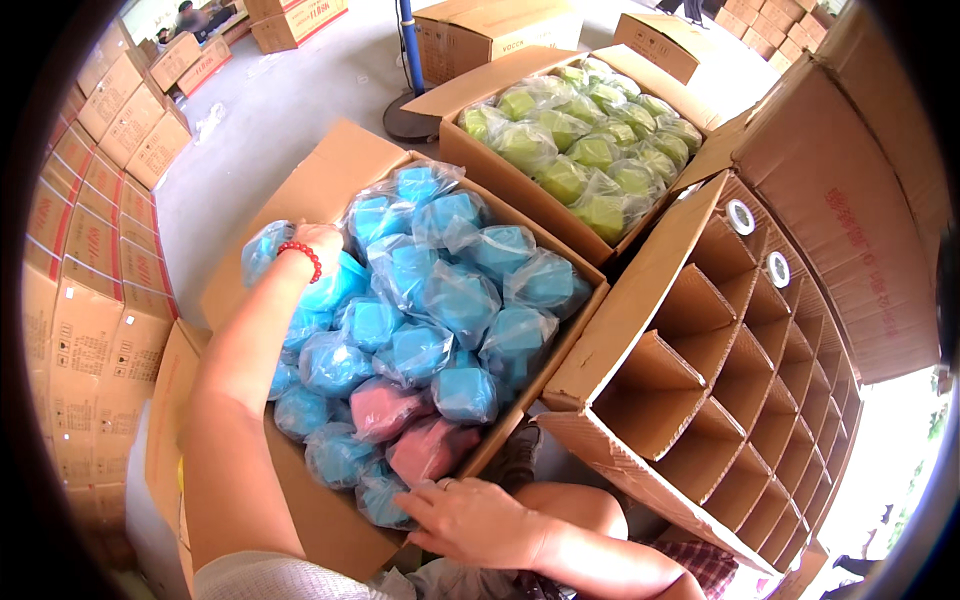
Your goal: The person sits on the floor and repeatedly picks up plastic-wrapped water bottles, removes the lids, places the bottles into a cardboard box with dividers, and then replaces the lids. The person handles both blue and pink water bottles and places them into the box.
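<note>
My left hand [318, 241], with a red bead bracelet [306, 253], reaches to the far left side of an open cardboard box [592, 307]. It touches blue objects [459, 300] in clear plastic bags; its fingertips are hidden, so a grip cannot be told. My right hand [480, 521], wearing a ring, is at the near edge of the pile. Its fingers touch a bagged blue piece [381, 496], and whether they grip the plastic is unclear. Two bagged pink pieces [429, 450] lie just beyond this hand, among the blue ones.
Behind stands an open carton [480, 154] of bagged green pieces [596, 150]. At right, a tilted carton [570, 390] has cardboard dividers [720, 427] and two white rings [740, 217]. A blue pole [410, 52], stacked cartons [97, 315] and a distant person [196, 22] surround the area.
</note>
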`<action>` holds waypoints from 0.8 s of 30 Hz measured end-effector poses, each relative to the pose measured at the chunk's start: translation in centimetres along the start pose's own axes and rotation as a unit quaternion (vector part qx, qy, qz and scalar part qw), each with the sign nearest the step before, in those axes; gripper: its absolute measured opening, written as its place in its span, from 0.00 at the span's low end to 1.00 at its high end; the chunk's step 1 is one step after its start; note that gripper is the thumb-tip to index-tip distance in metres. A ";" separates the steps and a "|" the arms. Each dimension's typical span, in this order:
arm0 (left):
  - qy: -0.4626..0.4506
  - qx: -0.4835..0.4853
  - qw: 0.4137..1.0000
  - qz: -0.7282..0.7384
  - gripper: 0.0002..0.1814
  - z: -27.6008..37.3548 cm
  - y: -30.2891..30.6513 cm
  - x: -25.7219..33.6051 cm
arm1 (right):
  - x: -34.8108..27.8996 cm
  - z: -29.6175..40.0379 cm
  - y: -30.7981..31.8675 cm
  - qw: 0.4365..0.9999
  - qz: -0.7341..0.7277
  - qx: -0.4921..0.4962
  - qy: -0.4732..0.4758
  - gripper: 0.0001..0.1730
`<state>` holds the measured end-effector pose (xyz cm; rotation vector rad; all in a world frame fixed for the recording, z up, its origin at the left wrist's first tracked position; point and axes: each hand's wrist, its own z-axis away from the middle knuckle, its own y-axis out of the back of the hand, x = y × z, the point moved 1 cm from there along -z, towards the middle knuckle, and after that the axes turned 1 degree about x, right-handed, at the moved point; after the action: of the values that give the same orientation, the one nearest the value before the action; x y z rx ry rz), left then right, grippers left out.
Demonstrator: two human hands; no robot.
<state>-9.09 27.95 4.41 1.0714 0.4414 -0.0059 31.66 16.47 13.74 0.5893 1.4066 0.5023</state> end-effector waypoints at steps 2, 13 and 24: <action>0.016 0.030 0.999 0.007 0.17 2.4 1.9 -2.4 | 0.1 0.5 0.1 0.998 0.018 0.052 0.002 0.21; -0.082 0.193 0.898 0.386 0.14 25.8 15.3 -5.9 | -0.5 5.7 3.0 0.852 -0.329 0.401 -0.068 0.28; -0.416 -0.063 0.562 0.712 0.23 37.8 9.6 30.6 | -22.3 30.4 6.2 0.762 -0.025 0.646 -0.047 0.22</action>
<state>33.99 6.83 16.89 0.8832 -1.3749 0.9241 59.68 4.28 36.65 1.6342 1.5207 -0.6732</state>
